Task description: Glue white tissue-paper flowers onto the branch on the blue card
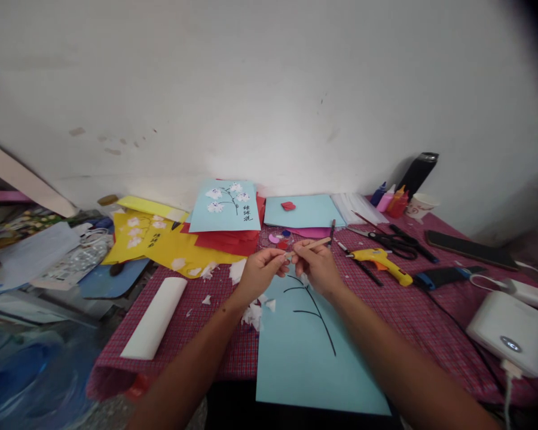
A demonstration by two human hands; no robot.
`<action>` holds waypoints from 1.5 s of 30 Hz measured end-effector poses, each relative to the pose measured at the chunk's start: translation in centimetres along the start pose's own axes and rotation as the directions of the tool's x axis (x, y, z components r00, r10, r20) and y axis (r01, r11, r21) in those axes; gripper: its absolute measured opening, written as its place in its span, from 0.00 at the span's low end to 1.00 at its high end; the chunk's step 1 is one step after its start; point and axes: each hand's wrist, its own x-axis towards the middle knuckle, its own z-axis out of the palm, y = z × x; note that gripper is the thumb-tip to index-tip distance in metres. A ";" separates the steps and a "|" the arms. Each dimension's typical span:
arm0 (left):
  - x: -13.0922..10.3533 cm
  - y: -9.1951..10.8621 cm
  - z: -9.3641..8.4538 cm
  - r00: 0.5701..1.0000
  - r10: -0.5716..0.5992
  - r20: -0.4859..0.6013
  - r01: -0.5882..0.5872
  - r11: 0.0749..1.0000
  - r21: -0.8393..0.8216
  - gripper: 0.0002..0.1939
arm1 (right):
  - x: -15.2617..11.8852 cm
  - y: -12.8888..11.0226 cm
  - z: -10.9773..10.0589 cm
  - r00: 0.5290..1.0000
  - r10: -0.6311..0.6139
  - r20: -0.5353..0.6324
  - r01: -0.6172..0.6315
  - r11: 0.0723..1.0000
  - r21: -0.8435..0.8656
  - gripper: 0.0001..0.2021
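My left hand (pixel 265 270) and my right hand (pixel 314 263) meet above the far end of a light-blue sheet (pixel 291 364). The fingertips of both are pinched on a small pale scrap (pixel 289 255), probably paper and mostly hidden by the fingers. A tan stick-like piece (pixel 319 243) juts out by my right hand; whether it is held I cannot tell. Black branch lines (pixel 321 322) are drawn on the sheet. Torn white paper bits (pixel 251 315) lie at its left edge, close to my left forearm.
Behind my hands, a blue card with white flowers (pixel 226 206) rests on red paper (pixel 226 242). At right lie a yellow glue gun (pixel 381 263), black scissors (pixel 397 245) and a white power bank (pixel 511 331) with cables. A white paper roll (pixel 155 319) lies left.
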 end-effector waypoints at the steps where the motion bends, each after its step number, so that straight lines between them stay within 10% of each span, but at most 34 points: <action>1: -0.1 0.1 0.0 1.000 0.025 -0.001 -0.025 0.999 0.035 0.12 | 0.0 0.0 0.0 1.000 0.008 -0.002 -0.008 1.000 0.008 0.13; 9: -0.5 0.9 -0.3 0.988 0.150 -0.021 -0.142 0.966 0.216 0.09 | -0.1 -0.2 0.3 1.000 0.016 0.015 -0.016 1.000 0.023 0.14; 24: -4.4 3.4 -3.7 0.998 0.040 0.055 -0.058 0.930 0.364 0.11 | -1.6 -0.2 1.8 0.963 0.095 0.252 -0.102 0.995 0.016 0.17; 30: -6.0 3.2 -6.5 0.989 0.059 -0.137 -0.005 0.932 0.362 0.11 | -0.6 -1.1 0.6 0.993 0.032 0.118 -0.044 0.995 0.094 0.16; 34: -7.8 3.0 -8.6 0.970 0.195 -0.148 -0.078 0.820 0.567 0.07 | -0.1 -1.7 -0.1 0.998 -0.002 0.060 -0.006 0.992 0.124 0.15; 39: -9.7 2.5 -9.1 0.972 0.145 0.187 -0.235 0.694 0.681 0.10 | -0.3 -1.3 0.2 0.996 0.027 0.081 -0.035 0.994 0.101 0.15; 45: -6.5 1.3 -10.6 0.983 0.182 -0.034 -0.080 0.584 0.808 0.12 | -0.4 -0.9 0.3 0.995 0.038 0.091 -0.045 0.996 0.073 0.15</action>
